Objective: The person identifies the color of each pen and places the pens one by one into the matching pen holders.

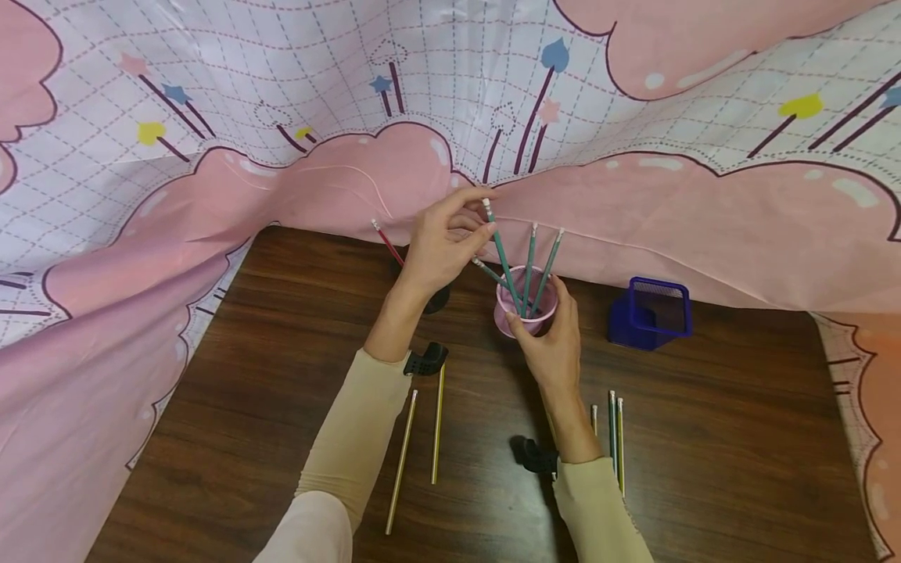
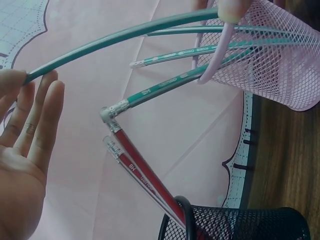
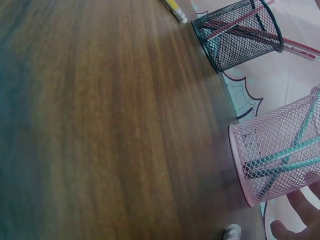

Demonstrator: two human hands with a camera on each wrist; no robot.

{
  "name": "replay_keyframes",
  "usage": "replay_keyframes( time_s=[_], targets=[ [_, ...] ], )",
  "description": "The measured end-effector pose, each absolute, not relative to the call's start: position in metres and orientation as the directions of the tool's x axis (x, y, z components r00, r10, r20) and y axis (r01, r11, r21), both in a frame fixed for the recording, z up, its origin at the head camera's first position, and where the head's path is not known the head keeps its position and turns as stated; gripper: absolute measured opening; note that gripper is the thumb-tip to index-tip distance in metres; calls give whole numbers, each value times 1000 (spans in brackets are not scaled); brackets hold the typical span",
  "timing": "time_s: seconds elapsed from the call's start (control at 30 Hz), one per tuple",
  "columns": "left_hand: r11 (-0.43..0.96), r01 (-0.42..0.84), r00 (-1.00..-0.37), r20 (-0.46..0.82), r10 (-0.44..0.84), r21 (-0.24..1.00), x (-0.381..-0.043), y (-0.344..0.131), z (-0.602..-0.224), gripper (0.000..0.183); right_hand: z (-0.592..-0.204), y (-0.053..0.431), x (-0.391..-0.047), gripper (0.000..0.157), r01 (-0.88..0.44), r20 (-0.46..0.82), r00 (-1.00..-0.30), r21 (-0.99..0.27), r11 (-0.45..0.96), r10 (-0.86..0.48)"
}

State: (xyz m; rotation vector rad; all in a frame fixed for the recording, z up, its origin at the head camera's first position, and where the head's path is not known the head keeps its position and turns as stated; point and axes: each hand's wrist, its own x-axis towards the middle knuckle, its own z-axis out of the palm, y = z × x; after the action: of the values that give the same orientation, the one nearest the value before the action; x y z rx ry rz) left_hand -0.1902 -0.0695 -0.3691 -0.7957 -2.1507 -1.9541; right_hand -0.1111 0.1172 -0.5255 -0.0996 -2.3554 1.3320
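The person's left hand (image 1: 446, 242) pinches a green pencil (image 1: 502, 254) near its eraser end; the pencil slants into the pink mesh cup (image 1: 505, 320), its lower end inside. The right hand (image 1: 552, 340) grips that cup by its side, fingers and thumb curled around the wall. Three other green pencils (image 1: 531, 258) lean in the pink mesh cup, erasers up. To its left stands a black mesh cup (image 2: 250, 225) with red pencils (image 2: 145, 172); to its right, well apart, a blue mesh holder (image 1: 633, 324). Nearer the person than the pink mesh cup, gold pencils (image 1: 402, 461) lie to its left on the counter (image 1: 281, 313), and a dark pencil (image 1: 612, 430) lies to its right.
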Motion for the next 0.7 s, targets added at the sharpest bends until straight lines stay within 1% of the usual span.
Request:
replay_keyframes(
  time_s=[0.13, 0.27, 0.5, 0.7],
  targets=[
    [33, 493, -831, 460, 312, 869, -189, -66, -368, 34, -526, 117, -111, 86, -139, 324, -907, -834, 534, 270],
    [25, 482, -835, 450, 316, 876, -190, -63, -369, 36, -525, 117, -111, 85, -141, 326, -906, -833, 535, 270],
    [-12, 514, -815, 493, 305, 858, -195, -63, -375, 39, -527, 117, -113, 86, -144, 339, -901, -823, 549, 272],
    [11, 494, -829, 468, 307, 869, -202, -66, -392, 42, -527, 118, -114, 86, -147, 340, -901, -822, 550, 268]
  ],
)
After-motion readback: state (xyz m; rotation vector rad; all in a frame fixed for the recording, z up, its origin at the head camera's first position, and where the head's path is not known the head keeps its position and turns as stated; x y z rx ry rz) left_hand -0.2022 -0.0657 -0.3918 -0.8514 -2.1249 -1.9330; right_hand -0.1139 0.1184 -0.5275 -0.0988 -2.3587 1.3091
